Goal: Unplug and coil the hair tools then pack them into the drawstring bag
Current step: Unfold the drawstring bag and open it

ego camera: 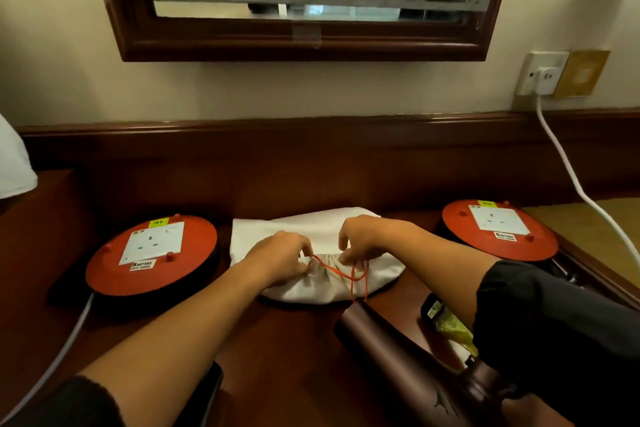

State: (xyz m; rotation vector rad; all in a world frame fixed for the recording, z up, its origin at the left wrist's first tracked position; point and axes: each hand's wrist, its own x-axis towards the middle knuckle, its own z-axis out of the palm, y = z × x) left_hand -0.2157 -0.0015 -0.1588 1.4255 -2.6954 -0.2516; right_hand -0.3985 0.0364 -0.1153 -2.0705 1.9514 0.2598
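Left hand [280,258] and right hand [360,243] pinch the drawstring bag [322,284] at its gathered mouth between them — draw the red cord [349,276] evenly, bag pinned down.

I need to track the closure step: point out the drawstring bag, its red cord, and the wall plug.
Drawstring bag [322,284], head view: on the gathered white fabric near its mouth.
Red cord [334,270], head view: on the strand crossing the gathers.
Wall plug [547,80], head view: on the white plug body in the socket.
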